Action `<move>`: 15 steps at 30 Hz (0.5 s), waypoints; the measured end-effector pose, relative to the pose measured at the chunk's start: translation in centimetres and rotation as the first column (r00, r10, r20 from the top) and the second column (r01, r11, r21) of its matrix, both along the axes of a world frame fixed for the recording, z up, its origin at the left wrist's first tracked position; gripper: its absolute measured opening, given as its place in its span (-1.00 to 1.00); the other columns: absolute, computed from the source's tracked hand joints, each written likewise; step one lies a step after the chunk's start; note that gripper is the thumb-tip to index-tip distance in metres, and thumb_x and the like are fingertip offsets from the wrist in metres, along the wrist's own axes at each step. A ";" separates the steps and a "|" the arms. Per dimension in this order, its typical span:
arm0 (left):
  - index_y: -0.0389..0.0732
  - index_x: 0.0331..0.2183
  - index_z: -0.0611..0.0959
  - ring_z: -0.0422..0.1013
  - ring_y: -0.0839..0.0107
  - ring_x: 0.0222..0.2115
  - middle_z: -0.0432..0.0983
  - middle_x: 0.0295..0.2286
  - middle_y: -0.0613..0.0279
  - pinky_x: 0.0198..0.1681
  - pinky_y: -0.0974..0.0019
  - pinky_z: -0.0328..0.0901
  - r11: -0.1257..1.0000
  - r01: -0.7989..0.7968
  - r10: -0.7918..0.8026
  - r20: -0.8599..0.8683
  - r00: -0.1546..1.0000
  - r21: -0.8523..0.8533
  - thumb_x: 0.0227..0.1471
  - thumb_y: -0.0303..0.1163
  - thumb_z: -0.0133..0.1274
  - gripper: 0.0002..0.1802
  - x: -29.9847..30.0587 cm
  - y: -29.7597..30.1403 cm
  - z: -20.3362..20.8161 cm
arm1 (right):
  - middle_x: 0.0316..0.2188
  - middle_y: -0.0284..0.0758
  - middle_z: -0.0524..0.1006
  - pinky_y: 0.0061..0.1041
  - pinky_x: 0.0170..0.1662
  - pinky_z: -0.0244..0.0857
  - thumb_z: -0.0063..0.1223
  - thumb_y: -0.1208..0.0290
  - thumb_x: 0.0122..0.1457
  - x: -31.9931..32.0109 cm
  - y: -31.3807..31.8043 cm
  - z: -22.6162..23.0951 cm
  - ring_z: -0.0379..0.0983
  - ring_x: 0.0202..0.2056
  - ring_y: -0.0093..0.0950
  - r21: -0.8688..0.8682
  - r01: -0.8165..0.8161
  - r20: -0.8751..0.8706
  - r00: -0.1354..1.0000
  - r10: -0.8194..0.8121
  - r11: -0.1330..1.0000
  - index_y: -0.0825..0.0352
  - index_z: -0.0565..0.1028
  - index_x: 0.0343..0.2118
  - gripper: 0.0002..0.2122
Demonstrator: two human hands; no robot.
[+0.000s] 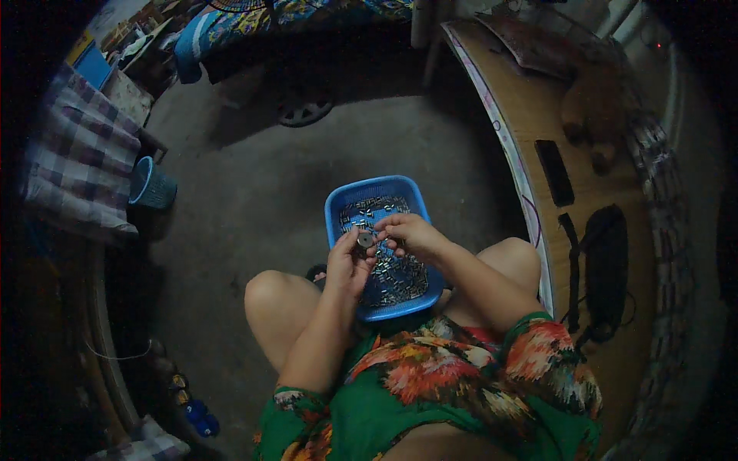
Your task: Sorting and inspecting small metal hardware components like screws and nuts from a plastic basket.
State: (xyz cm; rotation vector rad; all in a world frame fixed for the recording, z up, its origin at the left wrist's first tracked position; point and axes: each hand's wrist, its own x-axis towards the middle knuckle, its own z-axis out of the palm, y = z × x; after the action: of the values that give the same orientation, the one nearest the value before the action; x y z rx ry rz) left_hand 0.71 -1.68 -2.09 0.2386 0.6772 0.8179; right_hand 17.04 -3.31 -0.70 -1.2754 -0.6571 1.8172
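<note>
A blue plastic basket point(335, 211) stands in front of me between my knees. Small shiny metal pieces point(403, 280) like short pins lie scattered over its bottom. My left hand point(350, 265) is above the basket's left side, its fingers closed on a round grey disc point(366, 240) with a small dark spot in its middle. Close to the disc, on its right, my right hand point(415, 234) has thumb and forefinger brought together. Whatever sits in that pinch is too small to make out. Both hands hide part of the basket's contents.
Along my right runs a wooden bench point(530, 115) bearing a black phone point(555, 173) and a black bag point(605, 273). To the left are a blue waste bin point(154, 188) and a checked cloth point(84, 154). A round stand base point(305, 111) rests on the floor ahead.
</note>
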 end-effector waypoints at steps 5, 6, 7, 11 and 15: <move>-0.21 -0.45 0.40 0.26 0.50 -0.66 0.37 -0.59 0.21 -0.66 0.52 0.13 0.999 0.003 -0.003 -0.020 1.000 -0.038 0.01 -0.24 -0.14 -0.78 0.2 -0.1 0.2 | -0.54 -0.40 0.43 -0.79 -0.69 0.02 -0.07 0.44 0.02 0.1 -0.1 1.2 0.19 -0.66 -0.73 0.036 -0.056 0.012 0.998 0.056 0.998 0.33 0.34 -0.29 -0.82; -0.21 -0.45 0.40 0.26 0.50 -0.66 0.37 -0.59 0.21 -0.66 0.52 0.13 0.999 0.004 -0.005 -0.020 1.000 -0.039 0.01 -0.24 -0.14 -0.78 0.2 -0.1 0.2 | -0.56 -0.41 0.41 -0.79 -0.69 0.01 -0.07 0.45 0.02 0.2 0.0 1.3 0.18 -0.66 -0.73 0.041 -0.072 0.018 0.997 0.071 0.997 0.33 0.35 -0.30 -0.83; -0.20 -0.46 0.40 0.26 0.50 -0.66 0.37 -0.59 0.21 -0.67 0.52 0.13 1.000 0.015 -0.016 -0.017 1.000 -0.020 0.02 -0.25 -0.14 -0.78 0.2 0.0 0.1 | -0.56 -0.41 0.41 -0.79 -0.69 0.01 -0.07 0.45 0.02 0.3 0.1 1.2 0.18 -0.66 -0.73 0.042 -0.071 0.019 0.997 0.071 0.997 0.33 0.35 -0.30 -0.83; -0.19 -0.49 0.39 0.26 0.50 -0.66 0.38 -0.59 0.21 -0.67 0.53 0.13 0.999 0.031 -0.030 -0.035 0.999 0.010 0.02 -0.25 -0.14 -0.79 0.1 -0.1 0.0 | -0.60 -0.46 0.36 -0.80 -0.66 0.04 -0.05 0.46 0.01 0.2 0.1 1.4 0.19 -0.63 -0.74 -0.004 -0.073 -0.011 0.997 0.073 0.997 0.35 0.38 -0.31 -0.83; -0.19 -0.49 0.38 0.26 0.51 -0.67 0.38 -0.59 0.20 -0.67 0.53 0.13 1.000 0.013 -0.013 -0.066 0.998 0.003 0.01 -0.25 -0.13 -0.80 0.3 -0.2 -0.1 | -0.58 -0.46 0.37 -0.79 -0.63 0.09 -0.03 0.47 0.01 0.6 0.1 0.8 0.21 -0.59 -0.73 0.016 -0.075 -0.055 0.996 0.076 0.997 0.36 0.38 -0.26 -0.79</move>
State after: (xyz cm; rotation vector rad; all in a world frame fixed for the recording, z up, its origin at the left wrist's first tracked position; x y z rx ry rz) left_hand 0.97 -1.88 -2.18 0.2735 0.7359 0.8013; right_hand 17.66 -3.21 0.07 -1.2005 -0.6948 1.8996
